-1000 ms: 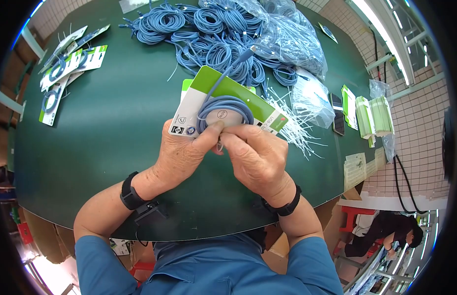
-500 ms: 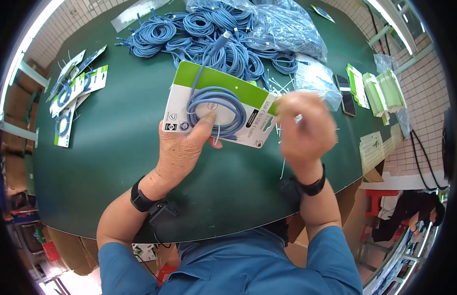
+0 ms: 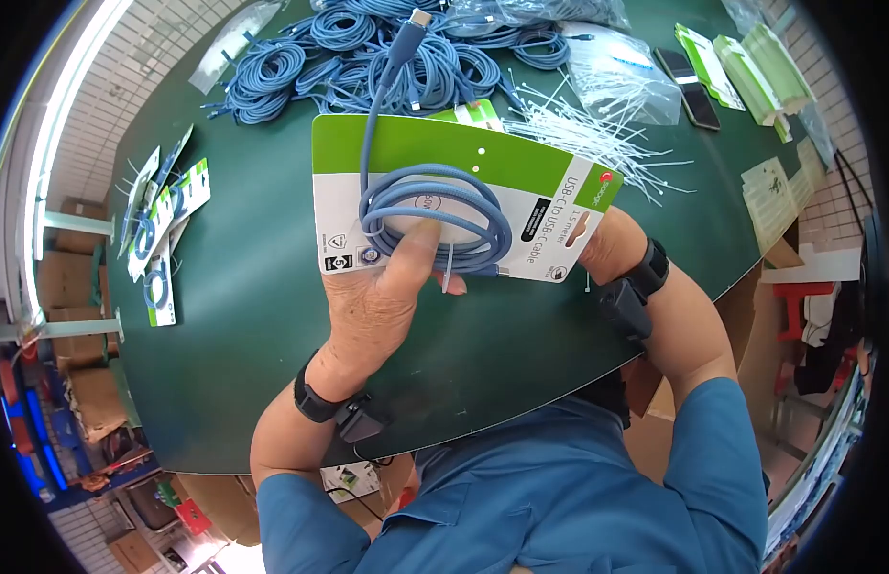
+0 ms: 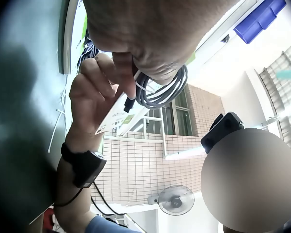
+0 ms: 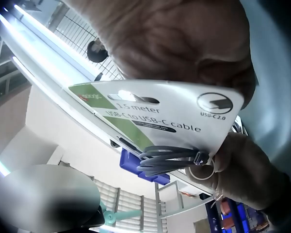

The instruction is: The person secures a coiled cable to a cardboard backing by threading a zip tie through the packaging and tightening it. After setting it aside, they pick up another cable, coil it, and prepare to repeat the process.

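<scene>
A printed green-and-white USB-C cable card (image 3: 535, 172) faces up in the head view, with a coiled blue cable (image 3: 497, 215) on its front. My left hand (image 3: 368, 311) grips the card's lower left part, its thumb pressed inside the coil. A white cable tie (image 3: 448, 268) sticks out below the coil by the thumb. One cable plug (image 3: 406, 43) projects above the card's top edge. My right hand (image 3: 612, 244) is behind the card's right end, fingers hidden there. In the left wrist view the right hand (image 4: 89, 92) shows bent fingers close to the left fingers; I cannot tell what they hold.
Coiled blue cables (image 3: 272, 77) are heaped at the back beside plastic bags (image 3: 621, 77). White cable ties (image 3: 597, 134) lie scattered behind the card. Finished-looking carded cables (image 3: 162, 234) lie at the left. A phone (image 3: 688, 91) and stacked cards (image 3: 750, 77) are at the right.
My right hand has left the tie under the coil, swung right and gone behind the card's right end. The left hand keeps its grip on the card, and the head view has shifted.
</scene>
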`<act>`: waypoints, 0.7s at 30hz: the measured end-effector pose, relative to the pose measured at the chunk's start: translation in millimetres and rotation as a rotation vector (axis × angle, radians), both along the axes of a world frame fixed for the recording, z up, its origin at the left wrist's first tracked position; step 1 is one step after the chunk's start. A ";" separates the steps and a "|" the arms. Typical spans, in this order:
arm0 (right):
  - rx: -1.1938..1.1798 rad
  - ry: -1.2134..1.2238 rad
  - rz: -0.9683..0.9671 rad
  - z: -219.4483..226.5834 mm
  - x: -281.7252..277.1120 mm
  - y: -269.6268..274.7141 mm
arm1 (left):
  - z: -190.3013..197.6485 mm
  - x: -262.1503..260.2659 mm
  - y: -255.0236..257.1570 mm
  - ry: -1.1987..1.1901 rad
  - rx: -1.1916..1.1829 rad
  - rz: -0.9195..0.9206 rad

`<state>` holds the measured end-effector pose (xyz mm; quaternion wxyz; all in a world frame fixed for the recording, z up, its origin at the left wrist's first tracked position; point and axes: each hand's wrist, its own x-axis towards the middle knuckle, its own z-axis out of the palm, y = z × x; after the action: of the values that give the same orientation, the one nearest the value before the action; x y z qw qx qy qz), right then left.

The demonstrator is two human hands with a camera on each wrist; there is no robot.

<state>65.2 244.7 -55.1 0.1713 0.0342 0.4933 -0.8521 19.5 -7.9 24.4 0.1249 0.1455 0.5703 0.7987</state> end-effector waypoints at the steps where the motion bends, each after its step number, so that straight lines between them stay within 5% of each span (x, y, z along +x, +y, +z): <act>1: -0.007 -0.002 -0.004 -1.7 1.7 0.4 | 0.1 0.2 0.5 0.000 0.001 -0.003; 4: 0.269 0.292 0.029 1.9 4.6 4.8 | -0.3 -0.6 1.6 -0.002 0.005 -0.006; 9: 0.325 0.132 0.081 22.6 -14.2 -10.7 | -1.3 0.4 1.0 -0.004 -0.012 -0.024; 12: 0.906 1.212 -0.084 27.4 -50.2 -13.3 | 2.0 1.8 0.8 0.006 -0.045 -0.019; 17: 0.940 0.998 0.005 39.6 -28.2 -23.7 | 6.2 -3.3 -0.9 -0.171 -0.062 -0.078; 21: 0.656 0.802 -0.048 13.2 -26.1 -31.6 | 8.4 -0.9 0.6 -0.174 -0.046 -0.071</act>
<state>39.0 213.1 -41.9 -0.0705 -0.2319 0.7606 -0.6023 18.6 -7.3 32.8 0.2057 0.0927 0.5699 0.7902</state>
